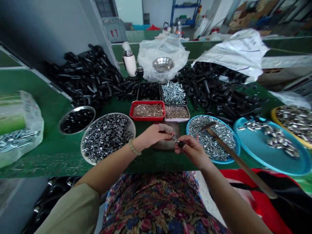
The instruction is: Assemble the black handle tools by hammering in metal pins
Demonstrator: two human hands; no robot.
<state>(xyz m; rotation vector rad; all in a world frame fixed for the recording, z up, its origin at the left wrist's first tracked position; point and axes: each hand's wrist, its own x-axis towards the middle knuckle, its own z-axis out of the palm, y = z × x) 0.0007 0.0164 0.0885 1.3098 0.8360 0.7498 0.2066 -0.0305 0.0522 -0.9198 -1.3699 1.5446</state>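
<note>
Over the middle of the bench, my left hand (156,134) and my right hand (195,152) meet with their fingertips almost together. A thin silver metal pin (174,138) lies pinched in my left fingers. My right thumb and fingers grip a small black part (180,144) at the pin's near end; whether the two are joined is too small to tell. Below them is a flat dark metal plate (162,145). Just beyond stand a red tray (130,112) of small pins and a pale tray (170,119) of tiny metal pieces.
A hammer (234,156) lies across a blue-rimmed basin (237,152) of small metal parts, its handle overhanging the bench edge. At left is a bowl of shiny rings (107,138). Black handles (90,81) are heaped behind, near a white thermos (130,63). A blue tray (258,149) stands right.
</note>
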